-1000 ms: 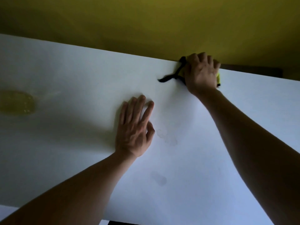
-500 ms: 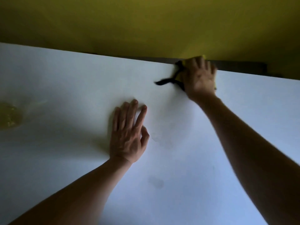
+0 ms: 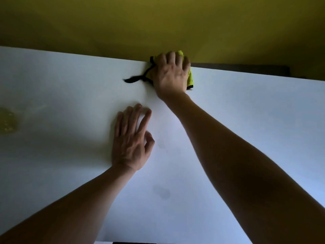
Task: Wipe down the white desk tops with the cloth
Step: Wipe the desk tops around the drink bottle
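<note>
Cloth point(image 3: 190, 78) sits bunched under my right hand point(image 3: 171, 74), fingers curled over it, upper center at the desk point(image 3: 246, 120) edge; left hand point(image 3: 131, 138) lies flat, fingers straight.

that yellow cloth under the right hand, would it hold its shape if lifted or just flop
Probably flop: the cloth is bunched under the right hand, and a thin black strip trails limp across the white desk top. It looks light for its size, and likely slides easily on that smooth surface.
</note>
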{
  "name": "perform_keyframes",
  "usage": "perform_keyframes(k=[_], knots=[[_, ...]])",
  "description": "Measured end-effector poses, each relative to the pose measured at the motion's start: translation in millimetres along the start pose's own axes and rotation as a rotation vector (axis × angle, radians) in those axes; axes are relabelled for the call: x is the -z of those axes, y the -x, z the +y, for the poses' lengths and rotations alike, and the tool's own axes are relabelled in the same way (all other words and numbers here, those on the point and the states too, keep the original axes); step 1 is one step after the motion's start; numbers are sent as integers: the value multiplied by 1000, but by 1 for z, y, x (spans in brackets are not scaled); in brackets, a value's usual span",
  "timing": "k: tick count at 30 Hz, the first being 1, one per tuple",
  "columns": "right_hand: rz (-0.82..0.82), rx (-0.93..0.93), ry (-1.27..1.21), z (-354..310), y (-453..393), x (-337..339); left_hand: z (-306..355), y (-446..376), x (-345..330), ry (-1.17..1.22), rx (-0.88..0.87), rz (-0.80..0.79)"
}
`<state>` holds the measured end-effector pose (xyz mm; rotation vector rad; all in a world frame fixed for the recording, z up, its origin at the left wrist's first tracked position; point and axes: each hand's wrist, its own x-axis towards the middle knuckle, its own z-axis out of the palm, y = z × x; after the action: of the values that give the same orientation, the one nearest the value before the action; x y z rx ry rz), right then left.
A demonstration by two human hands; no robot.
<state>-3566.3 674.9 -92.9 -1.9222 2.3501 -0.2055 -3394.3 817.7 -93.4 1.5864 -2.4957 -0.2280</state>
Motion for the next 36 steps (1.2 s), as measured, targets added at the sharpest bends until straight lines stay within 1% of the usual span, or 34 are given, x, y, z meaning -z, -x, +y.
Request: perform_keyframes(k=[2,3,8,10,13,15,17,19,21,23,25,27,29,31,36], knots=[[-8,53,-22,28,4,5,0,0,-2,1,-5,22],[-7,41,-29,50,8,8,0,0,-3,-10,-9,32],[77,-134,31,185,30,32,1,1,-5,-93,-40,38],[97,-167,72,218,35,36,6,0,-7,-125,-22,34],[112,-165,70,225,32,34,20,-2,-12,-152,83,56],[116,-159,77,223,32,32,38,-5,-15,-97,120,85],[112,-142,92,224,32,32,68,-11,-21,-5,46,87],[92,-103,84,221,30,35,110,-26,-27,47,-48,52],[46,-14,70,203,22,33,149,-42,-36,74,-75,20],[2,102,38,171,9,27,175,-52,-44,84,-61,11],[-30,193,-5,143,-1,22,183,-53,-50,60,-35,11],[-27,252,-35,131,-9,18,181,-51,-52,52,-32,10],[-36,281,-60,143,-7,19,180,-53,-53,51,-42,17],[-19,268,-93,174,0,25,180,-53,-52,59,-40,26],[4,105,-40,293,30,48,180,-57,-55,77,-51,65]])
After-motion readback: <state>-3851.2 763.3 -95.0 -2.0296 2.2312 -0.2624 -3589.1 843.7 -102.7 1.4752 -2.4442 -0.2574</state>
